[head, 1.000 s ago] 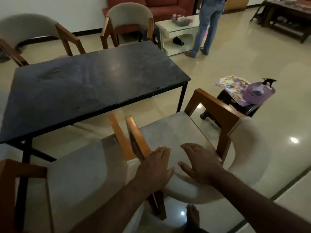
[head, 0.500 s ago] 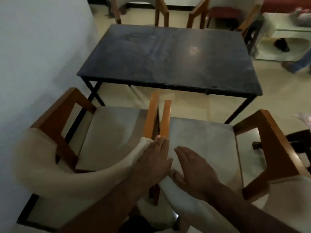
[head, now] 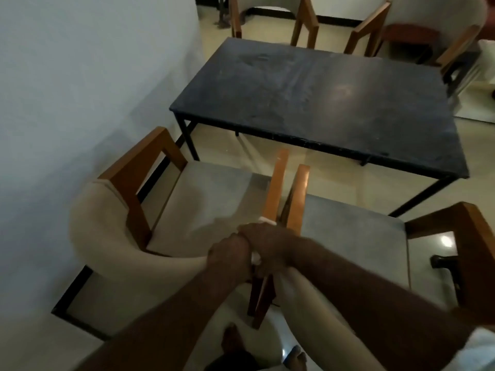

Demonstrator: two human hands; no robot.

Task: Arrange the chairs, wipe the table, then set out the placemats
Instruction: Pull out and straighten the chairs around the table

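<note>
Two armchairs with orange-brown wooden arms and beige padded seats and backs stand side by side in the lower half of the frame, facing a dark rectangular table with thin black metal legs (head: pixel 316 95) in the upper centre. The left chair (head: pixel 203 199) sits close to the pale wall (head: pixel 80 76) at frame left; the right chair (head: pixel 353 236) is just beside it, their inner armrests nearly touching. Left hand (head: pixel 229 259) curls over the back edge of the left chair at its inner corner, gripping the padding. Right hand (head: pixel 263 242) closes over the adjoining corner of the right chair, pressed against the left hand. Both chairs stand short of the table edge, floor visible between. Two more chairs of the same kind (head: pixel 372 28) stand at the table's far side, upper frame. Table top bare, smudged. No placemats in view.
</note>
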